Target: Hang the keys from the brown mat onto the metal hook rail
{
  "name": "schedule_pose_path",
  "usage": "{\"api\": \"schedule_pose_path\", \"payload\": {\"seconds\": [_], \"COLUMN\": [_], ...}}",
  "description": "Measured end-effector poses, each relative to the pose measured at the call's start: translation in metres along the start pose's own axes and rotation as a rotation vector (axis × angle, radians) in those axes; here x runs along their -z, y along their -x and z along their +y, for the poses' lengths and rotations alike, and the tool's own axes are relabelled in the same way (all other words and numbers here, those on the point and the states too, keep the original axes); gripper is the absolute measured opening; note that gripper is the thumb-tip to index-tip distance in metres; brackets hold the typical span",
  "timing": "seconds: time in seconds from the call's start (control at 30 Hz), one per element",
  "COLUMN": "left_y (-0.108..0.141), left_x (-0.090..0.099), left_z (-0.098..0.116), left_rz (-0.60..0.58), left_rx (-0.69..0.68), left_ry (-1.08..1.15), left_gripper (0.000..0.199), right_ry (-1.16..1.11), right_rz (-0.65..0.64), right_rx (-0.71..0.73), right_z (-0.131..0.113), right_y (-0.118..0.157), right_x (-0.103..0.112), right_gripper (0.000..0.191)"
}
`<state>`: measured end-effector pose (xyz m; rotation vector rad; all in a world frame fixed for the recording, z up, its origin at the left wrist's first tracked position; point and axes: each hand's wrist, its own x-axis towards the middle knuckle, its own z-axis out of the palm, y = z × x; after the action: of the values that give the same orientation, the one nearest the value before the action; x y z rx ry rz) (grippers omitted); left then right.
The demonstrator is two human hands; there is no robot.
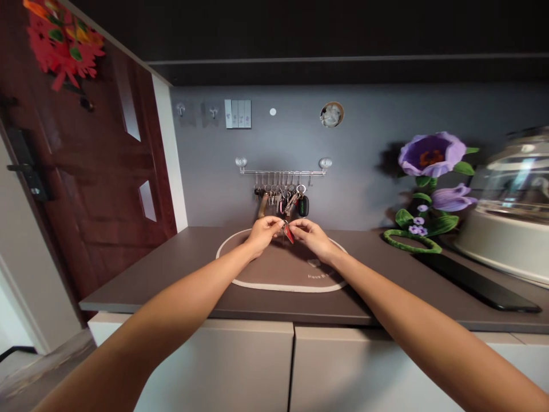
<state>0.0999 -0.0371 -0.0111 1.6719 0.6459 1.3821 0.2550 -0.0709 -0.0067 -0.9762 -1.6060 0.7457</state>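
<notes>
Above the brown oval mat (266, 272), both hands meet around a small red key fob (289, 233) on a metal ring. My left hand (265, 233) pinches the ring end between thumb and fingers. From the other side, my right hand (314, 236) has thumb and forefinger closed on the red fob's edge. Just behind them, a clear hook rail (283, 172) is fixed to the wall, with several bunches of keys (274, 196) hanging from it. A black car key fob (303, 206) hangs near the rail's right end.
To the right stand a purple knitted flower (432, 154) and a clear-domed appliance (510, 229). A black phone-like slab (476, 283) lies on the dark countertop (171, 266). A dark shelf (300, 34) overhangs the counter, and a brown door (107, 143) is at left.
</notes>
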Motion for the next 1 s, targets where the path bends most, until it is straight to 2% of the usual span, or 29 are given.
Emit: {"api": "schedule_pose_path", "payload": {"seconds": [0.3, 0.57, 0.8, 1.0], "left_y": [0.004, 0.003, 0.003, -0.001], "left_x": [-0.004, 0.000, 0.004, 0.009], "left_z": [0.001, 0.004, -0.001, -0.010], "left_rz": [-0.027, -0.002, -0.037, -0.020], "left_rx": [-0.022, -0.227, -0.360, -0.351], "left_ry": [-0.081, -0.429, -0.676, -0.728], "left_gripper": [0.033, 0.024, 0.022, 0.023], "right_ry": [-0.056, -0.109, -0.194, -0.293], "right_rz": [0.025, 0.048, 0.206, 0.330], "right_rx": [0.044, 0.047, 0.083, -0.021], "right_z": [-0.009, -0.005, -0.010, -0.022], "right_y": [0.004, 0.002, -0.004, -0.032], "right_x": [-0.005, 0.002, 0.014, 0.031], "right_gripper": [0.028, 0.028, 0.026, 0.020]}}
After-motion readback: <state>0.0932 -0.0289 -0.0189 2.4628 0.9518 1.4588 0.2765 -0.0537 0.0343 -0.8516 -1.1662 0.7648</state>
